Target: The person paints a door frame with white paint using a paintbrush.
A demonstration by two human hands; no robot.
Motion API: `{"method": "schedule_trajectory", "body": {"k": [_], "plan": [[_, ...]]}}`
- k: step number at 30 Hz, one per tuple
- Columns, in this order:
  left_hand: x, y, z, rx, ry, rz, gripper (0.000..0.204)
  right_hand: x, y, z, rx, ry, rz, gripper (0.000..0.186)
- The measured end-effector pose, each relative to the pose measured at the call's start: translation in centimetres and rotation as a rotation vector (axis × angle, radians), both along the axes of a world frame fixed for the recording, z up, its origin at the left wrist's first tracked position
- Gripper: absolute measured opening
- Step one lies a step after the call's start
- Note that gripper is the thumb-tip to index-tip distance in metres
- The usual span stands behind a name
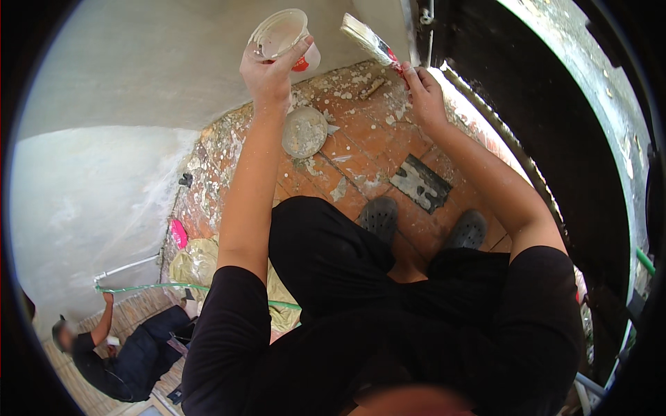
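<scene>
Up at the wall, my left hand [272,78] is wrapped round a translucent plastic tub [312,58] with a red mark on its side. The tub is tilted, and a pale coating shows inside it. My right hand [424,97] grips a paintbrush [371,40] by its red handle. White paint covers the bristles, which point up and left, beside the tub and apart from it. Below my left hand, a round lid [304,132] smeared with dried paint lies on the floor.
Paint-spattered orange tiles [354,156] lie below, with a dark paint-marked panel [421,183] near my shoes. A grey-white wall [104,166] rises at left; a dark gate [548,139] stands at right. At lower left, another person [125,357] holds a roller pole [149,286] near crumpled sheeting [196,263].
</scene>
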State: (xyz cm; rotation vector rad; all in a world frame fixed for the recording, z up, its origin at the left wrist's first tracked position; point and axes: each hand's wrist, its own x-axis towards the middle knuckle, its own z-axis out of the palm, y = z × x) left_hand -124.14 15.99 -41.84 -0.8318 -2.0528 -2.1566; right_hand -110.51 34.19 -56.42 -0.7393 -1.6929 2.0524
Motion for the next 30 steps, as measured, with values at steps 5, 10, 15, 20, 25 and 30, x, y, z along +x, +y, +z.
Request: {"method": "schedule_trajectory", "body": {"k": [5, 10, 15, 20, 25, 30], "plan": [[1.4, -3.5, 2.4, -0.006, -0.038, -0.004, 0.045, -2.5, -1.0, 4.3, -0.094, 0.017, 0.103, 0.037], [5.1, -3.6, 2.7, -0.078, -0.219, -0.166, 0.052, -3.1, -1.9, 6.5, -0.21, 0.143, 0.187, 0.029], [7.3, -2.3, 3.3, -0.133, -0.359, -0.35, 0.061, -4.0, -3.8, 7.7, -0.298, 0.291, 0.291, 0.031], [8.1, -1.0, 2.0, -0.126, -0.356, -0.382, 0.063, -3.3, -3.1, 8.3, -0.409, 0.357, 0.382, 0.032], [8.0, -0.4, 1.3, -0.119, -0.396, -0.381, 0.065, -3.5, -2.4, 7.4, -0.398, 0.4, 0.409, 0.033], [7.8, -0.5, 0.8, -0.131, -0.396, -0.367, 0.064, -3.4, -2.3, 7.7, -0.354, 0.386, 0.458, 0.034]]}}
